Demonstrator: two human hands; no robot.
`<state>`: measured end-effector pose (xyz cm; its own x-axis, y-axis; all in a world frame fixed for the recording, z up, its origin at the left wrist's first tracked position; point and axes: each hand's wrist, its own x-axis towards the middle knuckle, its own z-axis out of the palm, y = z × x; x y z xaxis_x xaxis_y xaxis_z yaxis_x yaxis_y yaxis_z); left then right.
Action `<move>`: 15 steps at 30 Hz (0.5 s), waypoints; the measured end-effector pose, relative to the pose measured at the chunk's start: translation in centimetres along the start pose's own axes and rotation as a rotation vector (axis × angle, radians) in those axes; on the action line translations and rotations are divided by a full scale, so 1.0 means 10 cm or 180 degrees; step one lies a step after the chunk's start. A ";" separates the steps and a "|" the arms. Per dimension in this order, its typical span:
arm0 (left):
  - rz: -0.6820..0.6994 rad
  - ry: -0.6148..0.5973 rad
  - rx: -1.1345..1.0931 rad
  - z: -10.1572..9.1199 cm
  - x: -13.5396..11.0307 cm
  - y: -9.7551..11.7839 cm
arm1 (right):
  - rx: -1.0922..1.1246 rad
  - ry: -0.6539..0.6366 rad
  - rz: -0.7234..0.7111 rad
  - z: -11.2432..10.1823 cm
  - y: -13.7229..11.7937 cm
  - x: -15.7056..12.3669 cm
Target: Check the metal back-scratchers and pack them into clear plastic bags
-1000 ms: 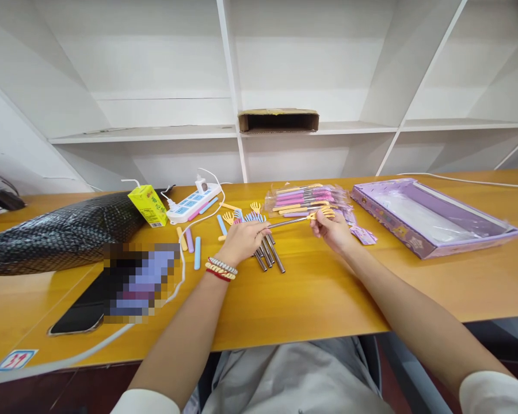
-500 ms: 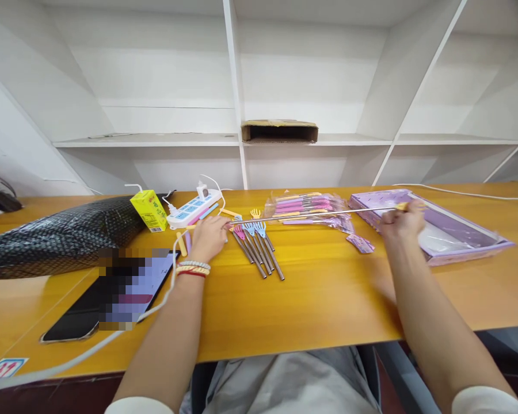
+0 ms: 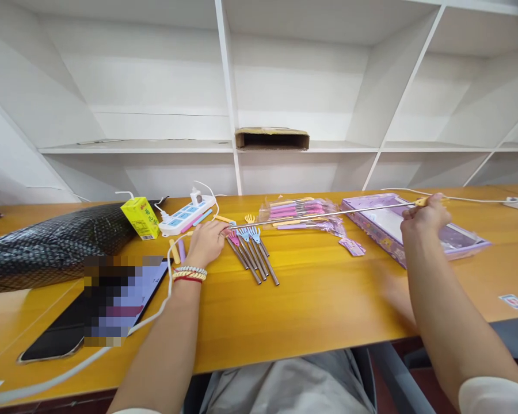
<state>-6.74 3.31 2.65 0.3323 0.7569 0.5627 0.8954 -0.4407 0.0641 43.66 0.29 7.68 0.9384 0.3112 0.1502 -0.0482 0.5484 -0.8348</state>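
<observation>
Stretched between both hands above the table is a telescopic back scratcher (image 3: 328, 214), its thin metal rod drawn out long. My left hand (image 3: 208, 242), with beaded bracelets at the wrist, is closed on the rod's left end. At the right end, my right hand (image 3: 426, 219) pinches the yellow head. Under the rod, just right of my left hand, lie several collapsed back scratchers (image 3: 256, 259) with pink, blue and yellow claw heads. Coloured handle sleeves (image 3: 182, 251) rest left of my left hand. Behind the rod is a clear bag of more scratchers (image 3: 304, 207).
A purple open box (image 3: 371, 238) sits at the right, small purple cards (image 3: 352, 247) before it. To the left are a tablet-like device (image 3: 52, 328), a white cable (image 3: 155, 313), a yellow drink carton (image 3: 140, 218), a power strip (image 3: 187, 215) and a black wrapped bundle (image 3: 60, 241). Shelves (image 3: 155, 148) stand behind.
My right hand has moved outward to the right, so the rod between my hands is longer. My left hand keeps its hold. The whole view has shifted slightly.
</observation>
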 end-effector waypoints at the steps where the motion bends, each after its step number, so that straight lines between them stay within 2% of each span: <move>1: -0.0032 0.0006 0.0020 0.00 0.00 -0.01 | 0.0070 0.0019 0.0049 0.02 0.02 -0.01; 3: -0.0088 0.0011 0.0069 -0.01 -0.01 -0.05 | 0.0263 0.0071 0.0209 0.06 0.04 -0.05; 7: -0.0125 0.0046 0.0054 0.00 -0.04 -0.14 | 0.0135 -0.0071 0.0130 0.10 0.08 -0.10; 12: -0.0386 0.0165 -0.0175 -0.07 -0.09 -0.25 | -0.0280 -0.0433 -0.0819 -0.07 0.10 -0.04; 15: -0.0440 0.0195 -0.0335 -0.14 -0.10 -0.25 | -0.0423 -0.0673 -0.1027 -0.21 0.09 0.00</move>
<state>-9.69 2.98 3.05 0.1867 0.7844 0.5915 0.8942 -0.3850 0.2283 44.31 -0.87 5.77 0.8063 0.2999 0.5098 0.2949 0.5432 -0.7861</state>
